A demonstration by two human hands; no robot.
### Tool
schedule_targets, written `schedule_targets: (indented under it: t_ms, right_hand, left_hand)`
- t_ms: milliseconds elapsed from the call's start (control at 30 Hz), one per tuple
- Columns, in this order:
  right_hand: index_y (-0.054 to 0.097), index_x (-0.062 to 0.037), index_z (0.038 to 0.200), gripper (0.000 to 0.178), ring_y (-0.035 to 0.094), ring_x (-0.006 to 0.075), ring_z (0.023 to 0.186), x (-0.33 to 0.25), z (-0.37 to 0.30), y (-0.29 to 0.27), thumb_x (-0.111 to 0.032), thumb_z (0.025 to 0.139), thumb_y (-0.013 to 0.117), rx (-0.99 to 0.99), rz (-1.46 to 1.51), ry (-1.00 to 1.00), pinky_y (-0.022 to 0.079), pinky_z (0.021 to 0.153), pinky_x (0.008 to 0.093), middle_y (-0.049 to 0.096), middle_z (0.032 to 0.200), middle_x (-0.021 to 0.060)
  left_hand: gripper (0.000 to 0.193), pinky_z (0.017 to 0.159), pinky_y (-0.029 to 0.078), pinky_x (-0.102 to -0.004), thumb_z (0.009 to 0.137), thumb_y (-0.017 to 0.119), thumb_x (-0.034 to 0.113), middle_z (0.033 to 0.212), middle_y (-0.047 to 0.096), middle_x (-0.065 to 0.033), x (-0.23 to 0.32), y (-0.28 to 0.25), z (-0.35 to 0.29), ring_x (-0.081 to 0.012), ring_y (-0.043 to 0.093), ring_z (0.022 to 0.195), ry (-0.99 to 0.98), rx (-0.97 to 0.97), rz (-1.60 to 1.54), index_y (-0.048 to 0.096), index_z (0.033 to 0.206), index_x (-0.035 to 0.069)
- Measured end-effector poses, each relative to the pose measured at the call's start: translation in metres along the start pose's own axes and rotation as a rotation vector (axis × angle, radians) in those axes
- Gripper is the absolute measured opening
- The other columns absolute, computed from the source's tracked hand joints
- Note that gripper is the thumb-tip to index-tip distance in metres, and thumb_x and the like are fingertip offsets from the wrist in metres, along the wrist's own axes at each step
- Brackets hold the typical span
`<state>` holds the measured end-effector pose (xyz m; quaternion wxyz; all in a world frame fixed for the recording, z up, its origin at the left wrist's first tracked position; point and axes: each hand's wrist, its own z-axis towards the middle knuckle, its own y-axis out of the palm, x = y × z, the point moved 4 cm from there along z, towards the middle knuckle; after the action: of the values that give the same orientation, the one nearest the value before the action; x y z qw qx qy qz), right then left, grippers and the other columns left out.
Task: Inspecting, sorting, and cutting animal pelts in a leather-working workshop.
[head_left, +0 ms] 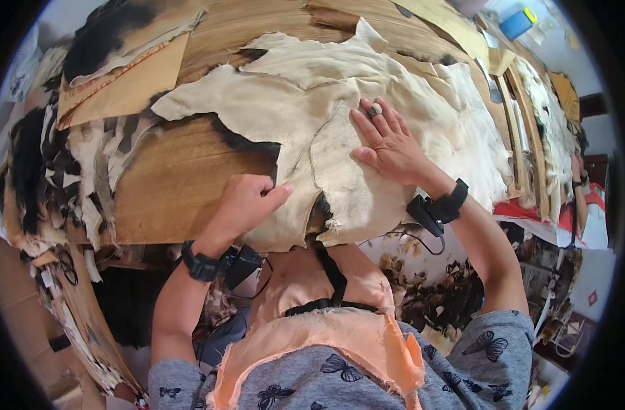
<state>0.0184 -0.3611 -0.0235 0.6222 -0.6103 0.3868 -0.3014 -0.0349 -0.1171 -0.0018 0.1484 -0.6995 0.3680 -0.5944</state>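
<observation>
A large cream-coloured animal hide [387, 154], skin side up with dark fur showing along parts of its edge, lies spread over a wooden table [182, 184]. A seam runs across its middle, and a dark gap opens in it near the front edge. My left hand [247, 205] is closed at the hide's left front edge, thumb on top and fingers curled at the rim. My right hand [391, 147] rests flat on the hide right of the seam, fingers stretched and slightly apart, a ring on one of them. Both wrists wear black straps with small devices.
Brown cardboard [131, 85] and black-and-white fur pieces [93, 171] lie at the left. A blue bottle with a yellow cap [517, 24] stands far right. Wooden strips [524, 137] line the right side. Fur scraps [442, 294] lie below the table, and another person's arm [580, 198] shows far right.
</observation>
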Motion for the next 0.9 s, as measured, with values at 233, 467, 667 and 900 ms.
schedule_targets:
  t_ms: [233,467,667,900]
  right_hand:
    - [0.022,-0.0138,0.136,0.064,0.008,0.0306,0.132,0.001,-0.001,-0.002,-0.052,0.086,0.034,-0.003,0.015,-0.008,0.009,0.105,0.0430,0.018,0.142,0.0102]
    - [0.023,-0.0107,0.135,0.060,0.008,0.0324,0.131,-0.001,0.002,-0.001,-0.044,0.087,0.037,0.015,0.066,-0.036,0.010,0.105,0.0438,0.017,0.141,0.0131]
    - [0.024,-0.0104,0.135,0.061,0.009,0.0328,0.131,0.000,-0.003,-0.002,-0.045,0.086,0.038,0.071,0.103,-0.060,0.010,0.104,0.0448,0.018,0.141,0.0144]
    - [0.028,-0.0072,0.132,0.059,0.014,0.0369,0.129,0.019,-0.012,-0.007,-0.039,0.085,0.043,0.104,0.223,-0.099,0.013,0.104,0.0470,0.026,0.136,0.0197]
  left_hand:
    - [0.041,0.042,0.033,-0.0368,0.074,0.061,0.033,0.044,0.040,-0.0178,-0.001,0.001,-0.006,-0.0292,0.041,0.038,0.016,0.054,0.012,0.053,0.054,-0.002]
    - [0.028,0.066,0.044,-0.0365,0.075,0.060,0.031,0.089,0.060,-0.0148,0.031,-0.005,-0.030,-0.0287,0.057,0.083,-0.066,0.369,0.417,0.062,0.083,0.005]
    - [0.069,0.100,0.025,-0.0432,0.079,0.053,0.039,0.136,0.025,-0.0188,0.051,0.051,-0.040,-0.0333,0.022,0.127,0.219,0.132,0.547,0.028,0.129,-0.002]
    - [0.066,0.100,0.024,-0.0438,0.079,0.054,0.036,0.134,0.029,-0.0201,0.067,0.060,-0.034,-0.0336,0.024,0.126,0.082,0.148,0.614,0.032,0.126,-0.005]
